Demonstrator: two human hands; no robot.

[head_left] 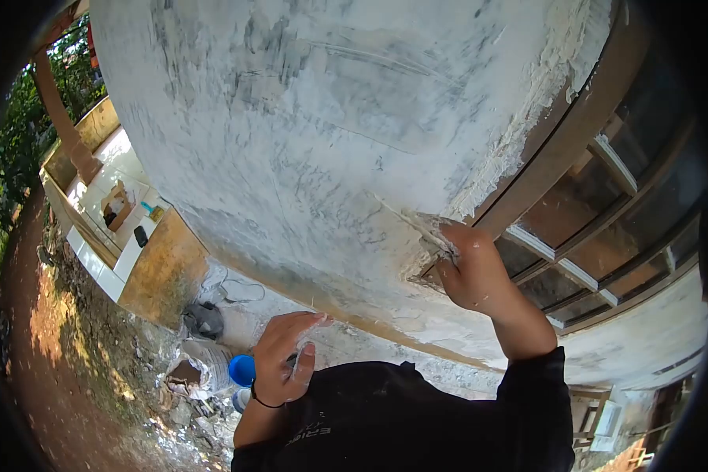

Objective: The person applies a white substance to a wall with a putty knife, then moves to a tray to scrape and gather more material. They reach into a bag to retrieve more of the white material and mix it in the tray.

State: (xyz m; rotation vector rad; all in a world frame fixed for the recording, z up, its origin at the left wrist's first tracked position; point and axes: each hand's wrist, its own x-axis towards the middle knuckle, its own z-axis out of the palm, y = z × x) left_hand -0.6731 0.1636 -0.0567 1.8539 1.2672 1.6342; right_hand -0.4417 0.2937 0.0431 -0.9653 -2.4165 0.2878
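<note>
My right hand [468, 267] is closed around a putty knife [417, 224], its thin, plaster-smeared edge lying against the wall [307, 173] near the lower corner of the window frame. Most of the handle is hidden in the fist. The wall's surface is patchy white and grey, and a thick, rough strip of filler [519, 134] runs along the frame. Lower down, in front of my body, my left hand [283, 358] is apart from the wall. Its fingers are stretched out, with white smears on fingers and thumb, and nothing shows held in it.
A brown window frame [558, 157] with glass panes borders the wall on the right. Below on the left are a blue container [242, 370], an open sack [204, 366] and a dark bucket [204, 321]. A phone [140, 236] lies on the tiled ledge [94, 256].
</note>
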